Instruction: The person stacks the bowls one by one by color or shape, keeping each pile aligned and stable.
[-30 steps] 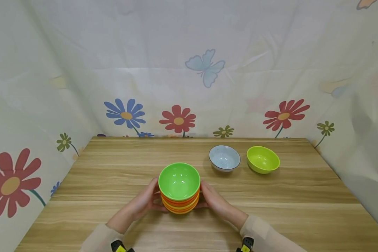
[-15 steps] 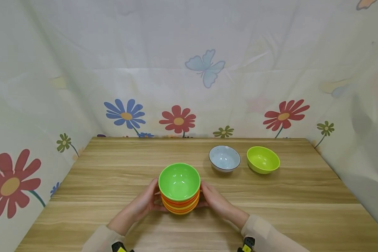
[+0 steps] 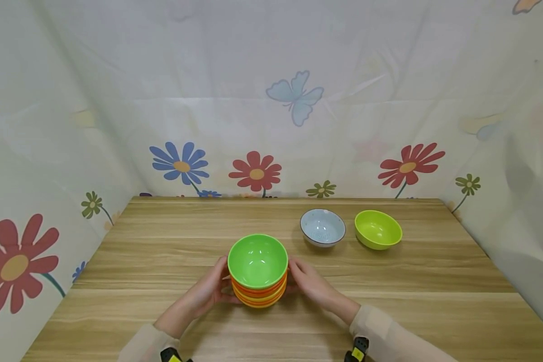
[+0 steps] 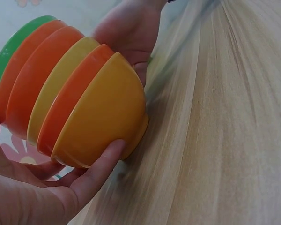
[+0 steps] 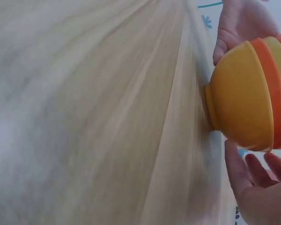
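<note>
In the head view a stack of nested bowls (image 3: 259, 296) stands on the wooden table, front and centre. The top bowl (image 3: 258, 261) is bright green; orange and yellow ones sit beneath it. My left hand (image 3: 210, 286) holds the stack's left side. In the left wrist view its fingers curl round the bowls, one fingertip on the lowest yellow-orange bowl (image 4: 103, 108). On the opposite side, my right hand (image 3: 309, 284) is close to the stack, thumb side near the green rim. Its loosely bent fingers (image 5: 236, 164) lie beside the bottom bowl (image 5: 241, 96); contact is unclear.
Behind the stack to the right, a pale blue-grey bowl (image 3: 323, 229) with a dark rim stands upright. Next to it is a lime-green bowl (image 3: 377, 230). A flower-printed cloth (image 3: 208, 110) hangs along the table's back and sides.
The stack and left hand stay in place. My right hand has shifted slightly, its lower fingers drawn back from the stack, and the right forearm sits a little further right.
</note>
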A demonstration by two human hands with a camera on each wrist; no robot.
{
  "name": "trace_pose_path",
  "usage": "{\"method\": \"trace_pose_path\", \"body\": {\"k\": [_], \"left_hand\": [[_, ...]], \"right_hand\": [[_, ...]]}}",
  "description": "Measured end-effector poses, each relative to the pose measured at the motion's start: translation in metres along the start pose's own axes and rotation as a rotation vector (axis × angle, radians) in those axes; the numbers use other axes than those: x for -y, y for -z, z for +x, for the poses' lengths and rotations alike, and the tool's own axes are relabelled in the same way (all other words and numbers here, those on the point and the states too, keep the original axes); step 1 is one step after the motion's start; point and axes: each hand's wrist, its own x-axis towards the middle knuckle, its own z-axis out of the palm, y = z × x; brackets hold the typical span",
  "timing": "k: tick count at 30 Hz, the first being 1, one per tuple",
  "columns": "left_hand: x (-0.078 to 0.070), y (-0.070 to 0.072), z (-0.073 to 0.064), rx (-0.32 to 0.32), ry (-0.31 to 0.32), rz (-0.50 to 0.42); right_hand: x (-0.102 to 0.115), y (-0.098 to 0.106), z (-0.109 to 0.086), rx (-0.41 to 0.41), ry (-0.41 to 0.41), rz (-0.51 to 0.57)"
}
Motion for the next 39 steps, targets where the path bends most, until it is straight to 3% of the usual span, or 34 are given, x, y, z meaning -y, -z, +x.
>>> {"method": "trace_pose_path", "body": {"k": [5,10,14,22,32,39], "left_hand": [[0.0,0.0,0.0,-0.003,0.002,-0.001],[0.0,-0.001,0.0,-0.004,0.006,-0.003],[0.0,-0.001,-0.001,-0.004,0.007,-0.005],[0.0,0.0,0.0,-0.007,0.011,-0.006],[0.001,-0.001,0.0,-0.016,0.011,-0.01],[0.0,-0.001,0.0,-0.018,0.013,-0.005]], "right_hand": [[0.001,0.007,0.003,-0.09,0.079,-0.199],[-0.001,0.014,0.007,-0.134,0.221,-0.336],[-0.002,0.018,0.009,-0.165,0.285,-0.432],[0.0,0.025,0.012,-0.167,0.414,-0.585],[0.012,0.046,0.021,-0.192,0.678,-0.927],[0.016,0.062,0.026,-0.213,0.724,-1.024]]}}
